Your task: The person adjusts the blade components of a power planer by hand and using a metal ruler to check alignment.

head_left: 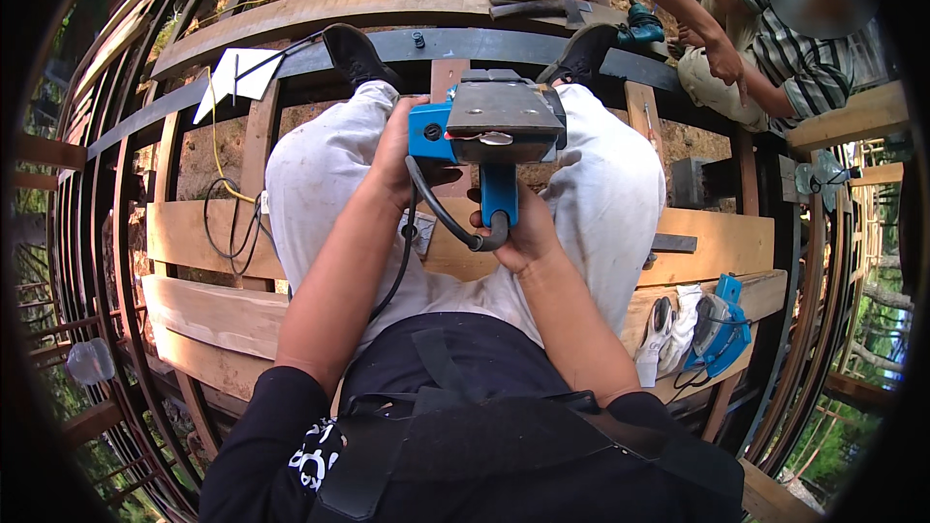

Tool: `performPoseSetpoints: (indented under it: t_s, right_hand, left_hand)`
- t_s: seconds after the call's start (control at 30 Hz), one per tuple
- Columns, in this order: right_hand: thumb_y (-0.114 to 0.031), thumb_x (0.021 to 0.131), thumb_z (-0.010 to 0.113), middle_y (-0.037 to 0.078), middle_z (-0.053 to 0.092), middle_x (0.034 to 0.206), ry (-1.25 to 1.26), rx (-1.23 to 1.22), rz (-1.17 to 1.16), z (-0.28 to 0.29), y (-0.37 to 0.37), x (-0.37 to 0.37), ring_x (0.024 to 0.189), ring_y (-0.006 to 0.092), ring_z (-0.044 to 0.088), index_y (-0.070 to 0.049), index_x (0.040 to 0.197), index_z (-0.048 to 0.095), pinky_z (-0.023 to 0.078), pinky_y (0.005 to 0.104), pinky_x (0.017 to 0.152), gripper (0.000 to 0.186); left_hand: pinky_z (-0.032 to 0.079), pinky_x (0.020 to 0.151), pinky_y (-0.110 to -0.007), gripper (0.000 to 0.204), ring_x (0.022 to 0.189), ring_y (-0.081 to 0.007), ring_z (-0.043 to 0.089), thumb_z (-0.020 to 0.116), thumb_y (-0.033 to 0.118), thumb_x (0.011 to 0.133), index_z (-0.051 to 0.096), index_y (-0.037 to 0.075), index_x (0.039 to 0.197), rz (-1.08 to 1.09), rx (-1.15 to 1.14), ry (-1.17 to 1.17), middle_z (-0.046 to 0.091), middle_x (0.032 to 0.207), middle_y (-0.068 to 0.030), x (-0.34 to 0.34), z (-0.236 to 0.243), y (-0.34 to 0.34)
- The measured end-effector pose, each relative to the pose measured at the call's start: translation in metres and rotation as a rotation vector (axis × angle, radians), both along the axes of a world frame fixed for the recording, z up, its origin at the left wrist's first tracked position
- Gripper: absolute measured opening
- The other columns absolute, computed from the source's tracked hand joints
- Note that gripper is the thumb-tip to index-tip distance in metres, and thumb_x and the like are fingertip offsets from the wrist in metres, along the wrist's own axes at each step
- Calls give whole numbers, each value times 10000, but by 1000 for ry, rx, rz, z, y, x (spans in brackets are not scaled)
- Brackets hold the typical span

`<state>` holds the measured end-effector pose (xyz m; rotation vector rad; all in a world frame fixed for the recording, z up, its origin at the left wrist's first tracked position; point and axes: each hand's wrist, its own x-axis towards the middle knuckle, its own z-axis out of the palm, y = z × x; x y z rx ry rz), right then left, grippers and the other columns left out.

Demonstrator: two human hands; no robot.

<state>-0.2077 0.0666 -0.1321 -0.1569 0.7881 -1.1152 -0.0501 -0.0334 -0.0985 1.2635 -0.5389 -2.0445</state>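
In front of my lap I hold a blue electric planer (509,116) tipped up, its grey metal sole turned toward me and upward. My left hand (395,157) grips the side of its blue body. Around the blue rear handle, my right hand (531,232) is closed, with its fingers partly hidden behind it. A thick black cord sleeve (446,215) curves from the handle beneath the tool, and a thin cord runs down by my left forearm. A pale reddish-white scrap (495,138) shows at the slot in the sole.
I sit over timber planks (213,237) and dark beams with open gaps. Another blue power tool (719,329) and white gloves (683,327) lie to my right. A hammer-like tool (542,8) and blue drill (641,27) lie ahead. A person in striped clothing (804,53) sits far right.
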Motion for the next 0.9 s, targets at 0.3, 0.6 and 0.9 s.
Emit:
performPoseSetpoints:
  t_s: [0.3,0.6,0.9]
  right_hand:
    - [-347,968,529,140,627,900,12,-51,-2,0,2,-3,598,219,632,-78,1096,578,484,295,441,302]
    - [-90,937,577,82,643,1066,-87,-111,-152,17,-4,-23,912,178,652,-12,1229,521,543,322,791,307]
    - [83,760,569,106,630,1028,600,-349,-393,88,-7,-28,838,164,663,9,1268,477,571,287,736,522]
  left_hand:
    - [534,646,-399,488,769,-221,640,423,544,889,612,127,1059,14,18,50,665,912,-86,-5,-3,-3]
    - [524,880,-355,499,957,-235,670,419,392,949,584,-1,1209,-107,-205,347,677,1091,-137,17,3,6]
    - [306,1120,-419,1176,1389,-264,345,666,756,713,203,45,1527,-321,-494,139,317,1520,-147,36,63,56]
